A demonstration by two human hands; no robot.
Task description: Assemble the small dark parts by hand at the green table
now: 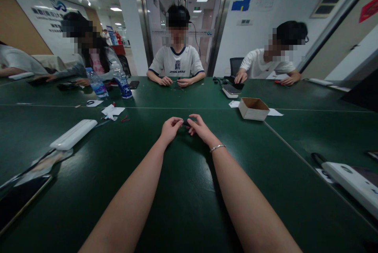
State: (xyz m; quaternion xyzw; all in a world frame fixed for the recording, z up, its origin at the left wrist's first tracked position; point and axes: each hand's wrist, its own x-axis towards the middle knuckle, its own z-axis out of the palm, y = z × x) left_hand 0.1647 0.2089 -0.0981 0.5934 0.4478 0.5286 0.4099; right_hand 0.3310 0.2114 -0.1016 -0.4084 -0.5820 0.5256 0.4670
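Observation:
My left hand (170, 128) and my right hand (198, 127) meet over the middle of the dark green table (189, 190), fingers curled and pinched together. Between the fingertips sits a small dark object (186, 122), too small to name. Both forearms stretch out over the table from the near edge. A thin bracelet (217, 147) circles my right wrist.
A small open cardboard box (253, 108) stands to the right, on paper. A white power strip (73, 134) lies left, another (351, 180) lies near right. Two water bottles (122, 81) stand far left. Three other people sit across the table, hands busy. A phone (232, 89) lies by the box.

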